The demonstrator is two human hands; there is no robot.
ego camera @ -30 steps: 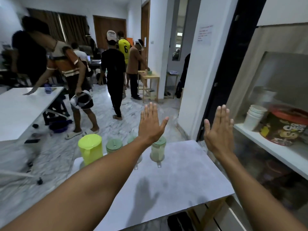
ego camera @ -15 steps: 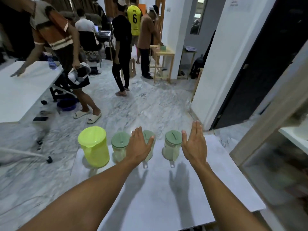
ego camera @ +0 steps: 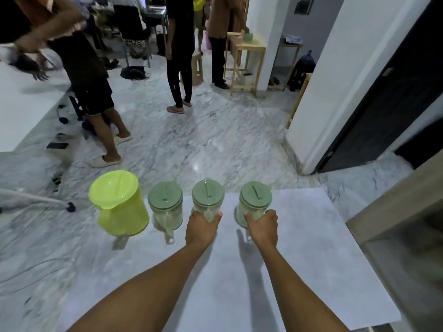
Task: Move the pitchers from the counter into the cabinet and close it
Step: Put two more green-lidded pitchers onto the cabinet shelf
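Observation:
Several pitchers stand in a row at the far edge of the white counter (ego camera: 299,259). A lime-yellow pitcher (ego camera: 119,204) is at the left, then a clear pitcher with a green lid (ego camera: 165,204). My left hand (ego camera: 201,227) is wrapped around the handle side of the middle green-lidded pitcher (ego camera: 208,195). My right hand (ego camera: 262,227) grips the right green-lidded pitcher (ego camera: 255,196) the same way. Both pitchers rest upright on the counter. The cabinet (ego camera: 402,212) shows at the right edge, its inside blurred.
Beyond the counter lies a marble floor (ego camera: 203,140) with several people standing, the nearest (ego camera: 93,92) at the left by a white table (ego camera: 21,111). A white pillar (ego camera: 335,68) and a dark door (ego camera: 393,97) stand at the right. Wooden tables (ego camera: 247,58) sit further back.
The view has tilted down toward the counter. Both hands moved forward from flat and open to closed around the middle and right green-lidded pitchers.

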